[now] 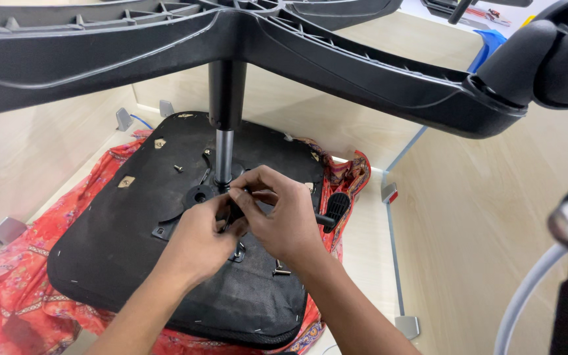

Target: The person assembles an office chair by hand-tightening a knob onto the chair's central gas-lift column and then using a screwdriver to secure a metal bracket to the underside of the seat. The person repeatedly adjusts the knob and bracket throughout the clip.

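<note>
Partly hidden by both hands, the seat mechanism plate [185,220] is seen at centre on the upturned seat cushion [133,256]. Left hand [198,240] and right hand [284,217] are curled together, fingers pinched on a small part that cannot be made out. Gas cylinder [225,131] rises at 12 o'clock; loose screws [281,268] lie at 5 o'clock.

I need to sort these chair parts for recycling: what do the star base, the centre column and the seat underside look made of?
Star base: likely moulded black plastic, matte, with ribbing. Centre column: probably metal, a shiny grey rod below a black sleeve. Seat underside: black fabric, seemingly stapled along the edge.
</note>
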